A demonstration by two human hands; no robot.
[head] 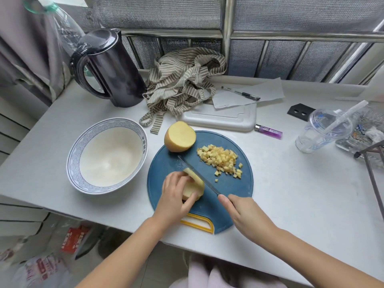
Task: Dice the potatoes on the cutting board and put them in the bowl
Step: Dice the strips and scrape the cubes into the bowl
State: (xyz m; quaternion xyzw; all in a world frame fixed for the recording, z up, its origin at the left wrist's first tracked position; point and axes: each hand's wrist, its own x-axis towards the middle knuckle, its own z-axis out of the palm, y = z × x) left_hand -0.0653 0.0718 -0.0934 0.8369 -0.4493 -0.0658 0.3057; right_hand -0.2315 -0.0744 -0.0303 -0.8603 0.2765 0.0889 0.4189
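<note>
A round blue cutting board (pixel 239 183) with a yellow handle lies at the table's front. My left hand (pixel 176 196) grips a piece of potato (pixel 194 187) on the board. My right hand (pixel 245 217) holds a dark knife (pixel 197 175), its blade set against the right side of that piece. A pile of potato dice (pixel 221 161) lies on the board's right half. A half potato (pixel 179 136) sits at the board's far edge. The white bowl (pixel 107 161) with a blue patterned rim stands left of the board, with nothing in it.
A black kettle (pixel 108 69) stands at the back left, a striped cloth (pixel 182 82) beside it. Behind the board lie a white tray (pixel 220 118), papers with a pen (pixel 241 93) and a purple lighter (pixel 269 131). A clear plastic cup (pixel 324 129) stands at the right.
</note>
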